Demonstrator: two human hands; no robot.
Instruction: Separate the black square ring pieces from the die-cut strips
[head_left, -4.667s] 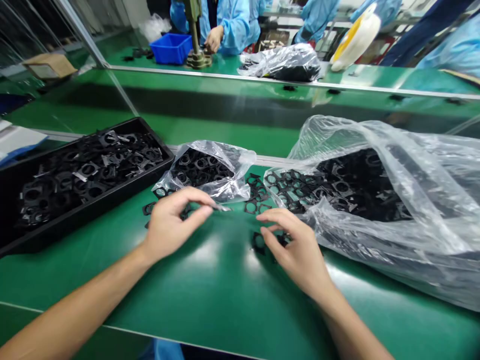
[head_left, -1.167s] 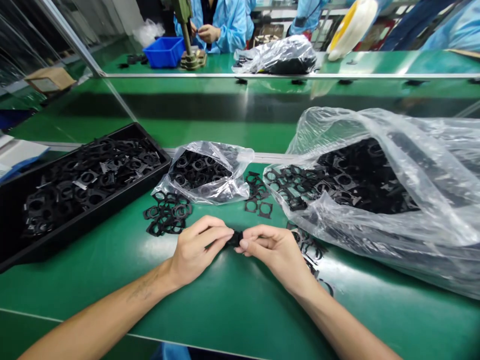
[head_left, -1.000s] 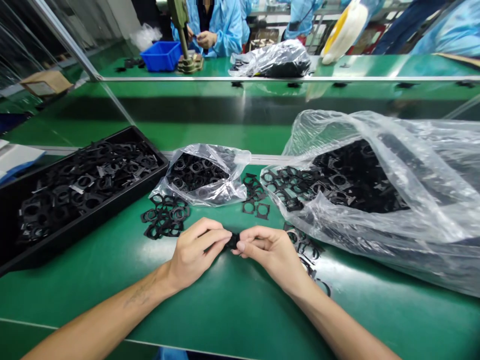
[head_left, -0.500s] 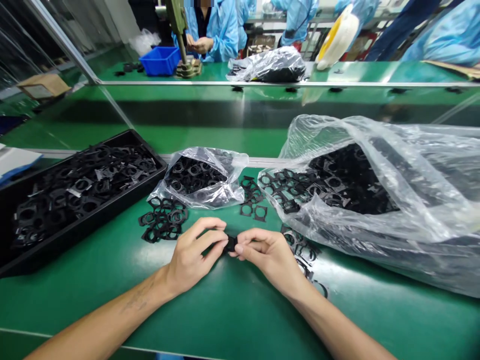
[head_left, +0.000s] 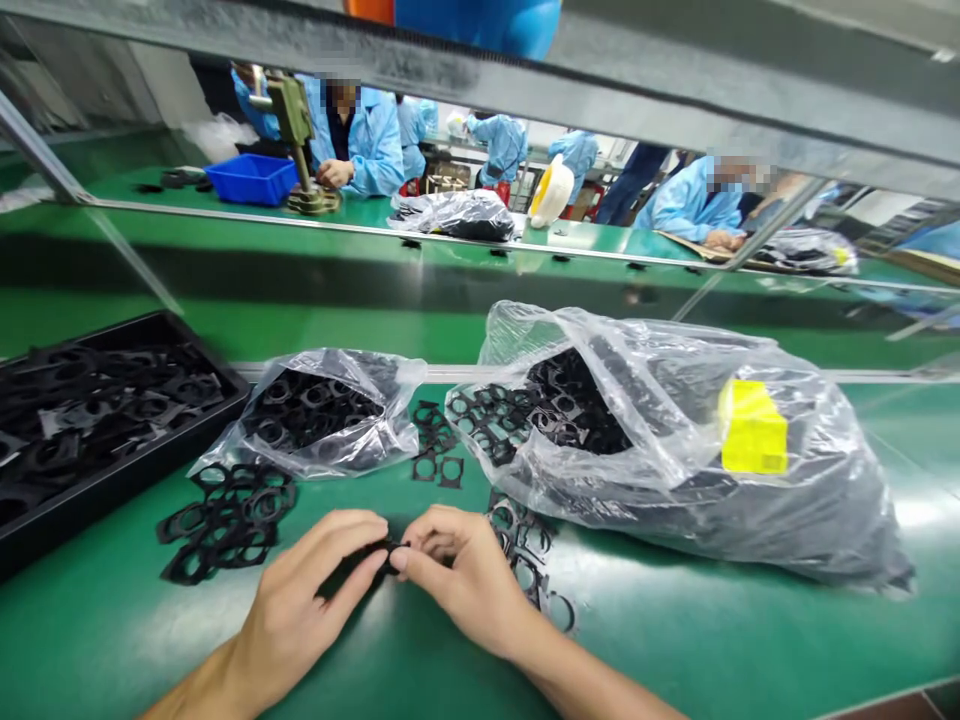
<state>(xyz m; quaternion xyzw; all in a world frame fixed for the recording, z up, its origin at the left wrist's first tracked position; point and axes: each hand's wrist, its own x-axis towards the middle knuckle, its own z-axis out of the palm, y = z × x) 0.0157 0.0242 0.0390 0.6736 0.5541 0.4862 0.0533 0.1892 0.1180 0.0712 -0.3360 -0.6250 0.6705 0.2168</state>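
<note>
Over the green tabletop, my left hand (head_left: 300, 595) and my right hand (head_left: 466, 575) meet fingertip to fingertip. Between them is a small black plastic part (head_left: 393, 556), pinched by both and mostly covered by fingers, so its full shape is hidden. Left of my left hand lies a loose pile of black ring-shaped frames (head_left: 225, 515). More frames, some with a grey shine (head_left: 529, 575), spread just beyond and beside my right hand. A few flat square frames (head_left: 451, 472) lie farther back, between the two bags.
A black tray (head_left: 150, 465) heaped with black parts stands at left. A small clear bag (head_left: 390, 400) of frames lies behind my hands, and a large one with a yellow label (head_left: 754, 425) fills the right. Co-workers in blue sit across the bench beyond a metal rail (head_left: 450, 373).
The camera view has tilted up and turned right, bringing in an overhead beam and the large bag's yellow label. Both hands still pinch the black part together.
</note>
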